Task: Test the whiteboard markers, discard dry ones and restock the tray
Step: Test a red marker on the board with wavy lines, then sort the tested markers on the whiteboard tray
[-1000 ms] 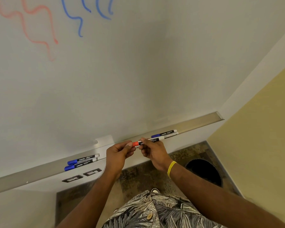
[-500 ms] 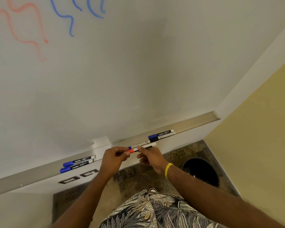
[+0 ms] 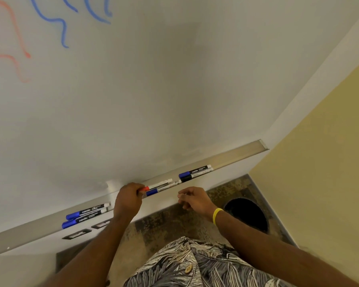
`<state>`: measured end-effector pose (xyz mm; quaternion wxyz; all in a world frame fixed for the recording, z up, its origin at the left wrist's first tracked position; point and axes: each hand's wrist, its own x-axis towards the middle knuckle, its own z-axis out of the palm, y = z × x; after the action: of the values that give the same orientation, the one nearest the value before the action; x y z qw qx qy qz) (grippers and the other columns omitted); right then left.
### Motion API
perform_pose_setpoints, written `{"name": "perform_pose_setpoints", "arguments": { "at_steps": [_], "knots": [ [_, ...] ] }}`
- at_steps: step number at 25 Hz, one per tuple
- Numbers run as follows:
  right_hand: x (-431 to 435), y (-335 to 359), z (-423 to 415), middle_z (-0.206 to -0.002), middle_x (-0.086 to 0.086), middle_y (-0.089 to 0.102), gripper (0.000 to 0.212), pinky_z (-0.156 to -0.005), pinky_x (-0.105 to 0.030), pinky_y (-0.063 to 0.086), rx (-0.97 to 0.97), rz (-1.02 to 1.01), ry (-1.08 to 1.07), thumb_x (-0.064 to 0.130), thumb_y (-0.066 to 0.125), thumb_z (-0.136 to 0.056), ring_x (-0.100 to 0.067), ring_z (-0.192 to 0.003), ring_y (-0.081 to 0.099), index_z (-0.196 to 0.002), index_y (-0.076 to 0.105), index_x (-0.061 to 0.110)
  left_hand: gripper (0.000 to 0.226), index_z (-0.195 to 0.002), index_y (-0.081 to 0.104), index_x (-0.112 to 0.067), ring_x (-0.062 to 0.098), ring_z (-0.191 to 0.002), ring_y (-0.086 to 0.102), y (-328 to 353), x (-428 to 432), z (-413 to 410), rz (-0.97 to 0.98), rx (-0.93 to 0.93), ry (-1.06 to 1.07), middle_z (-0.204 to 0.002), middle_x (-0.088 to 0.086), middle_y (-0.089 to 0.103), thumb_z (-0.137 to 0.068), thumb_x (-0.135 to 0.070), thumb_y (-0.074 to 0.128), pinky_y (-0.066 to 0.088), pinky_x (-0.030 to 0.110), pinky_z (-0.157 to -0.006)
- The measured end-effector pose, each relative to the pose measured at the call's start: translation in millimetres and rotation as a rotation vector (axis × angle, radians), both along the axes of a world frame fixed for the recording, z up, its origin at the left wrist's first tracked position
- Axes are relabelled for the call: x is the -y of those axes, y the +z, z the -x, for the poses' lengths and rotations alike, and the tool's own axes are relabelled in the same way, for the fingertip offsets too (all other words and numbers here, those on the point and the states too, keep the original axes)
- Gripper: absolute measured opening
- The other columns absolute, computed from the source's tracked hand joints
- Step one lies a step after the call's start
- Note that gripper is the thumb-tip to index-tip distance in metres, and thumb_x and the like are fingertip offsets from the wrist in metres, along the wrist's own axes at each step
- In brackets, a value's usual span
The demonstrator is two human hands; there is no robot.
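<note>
A metal tray (image 3: 236,155) runs along the bottom of the whiteboard (image 3: 153,90). My left hand (image 3: 128,200) pinches the red cap end of a red marker (image 3: 159,185) that lies in the tray. A blue-capped marker (image 3: 160,190) lies right beside it, nearer the tray's front lip. My right hand (image 3: 193,198) hovers just below the tray, fingers loosely curled, holding nothing. Two blue markers (image 3: 85,215) lie in the tray to the left. A blue marker (image 3: 195,171) and a black-capped one (image 3: 196,176) lie to the right.
Red and blue test squiggles (image 3: 48,19) mark the board's upper left. A round black bin (image 3: 246,214) stands on the floor at the lower right, by the yellow wall (image 3: 319,162). Wall sockets (image 3: 77,234) sit under the tray.
The red marker went from both hands down into the tray. My right hand let go of it and drew back below the tray. My left hand still pinches its cap end.
</note>
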<state>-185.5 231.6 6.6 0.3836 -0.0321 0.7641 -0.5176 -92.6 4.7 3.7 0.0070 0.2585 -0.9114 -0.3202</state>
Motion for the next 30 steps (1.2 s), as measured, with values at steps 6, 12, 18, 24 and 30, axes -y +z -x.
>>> {"name": "perform_pose_setpoints", "arguments": {
  "at_steps": [6,12,18,24,30],
  "knots": [
    [-19,-12,7,-0.088,-0.01,0.074,0.018,-0.077,-0.033,0.059,-0.042,-0.064,0.015,0.018,0.066,-0.092,-0.019,-0.071,0.066,-0.105,0.07,0.006,0.021,-0.105,0.075,-0.011,0.012,-0.082,0.055,-6,-4,18,-0.011,0.014,-0.026,-0.102,0.01,0.072,-0.093,-0.007,0.058,0.042,0.024,-0.08],
    [-30,-17,5,-0.083,-0.002,0.074,0.015,-0.069,-0.024,0.055,-0.077,-0.13,0.045,0.021,0.066,-0.093,-0.014,-0.069,0.066,-0.102,0.072,0.01,0.027,-0.113,0.071,-0.006,0.029,-0.096,0.064,-9,-11,26,-0.012,0.064,-0.074,-0.108,0.016,0.07,-0.092,-0.001,0.055,0.047,0.034,-0.092],
    [-28,-21,-3,-0.082,-0.003,0.073,0.013,-0.078,-0.031,0.057,-0.091,-0.13,0.078,0.02,0.066,-0.093,-0.017,-0.073,0.068,-0.098,0.073,0.011,0.029,-0.122,0.065,-0.009,0.027,-0.105,0.06,-3,-12,7,0.028,0.055,-0.042,-0.117,0.015,0.065,-0.095,-0.006,0.054,0.045,0.033,-0.091],
    [1,-16,-13,-0.101,-0.001,0.07,0.022,-0.086,-0.024,0.056,-0.298,-0.2,0.179,0.026,0.067,-0.091,-0.013,-0.092,0.065,-0.112,0.069,0.017,0.036,-0.129,0.06,-0.017,0.023,-0.118,0.057,-16,9,-41,0.114,0.036,-0.065,-0.129,0.005,0.064,-0.094,-0.026,0.062,0.044,0.039,-0.102],
    [53,-3,-29,-0.105,0.005,0.063,0.026,-0.095,-0.029,0.051,-0.539,-0.207,0.426,0.025,0.065,-0.092,-0.01,-0.096,0.057,-0.118,0.064,0.019,0.051,-0.141,0.049,-0.02,0.021,-0.135,0.045,-13,30,-81,0.243,0.131,-0.045,-0.146,0.002,0.05,-0.094,-0.04,0.058,0.034,0.041,-0.113]
  ]
}}
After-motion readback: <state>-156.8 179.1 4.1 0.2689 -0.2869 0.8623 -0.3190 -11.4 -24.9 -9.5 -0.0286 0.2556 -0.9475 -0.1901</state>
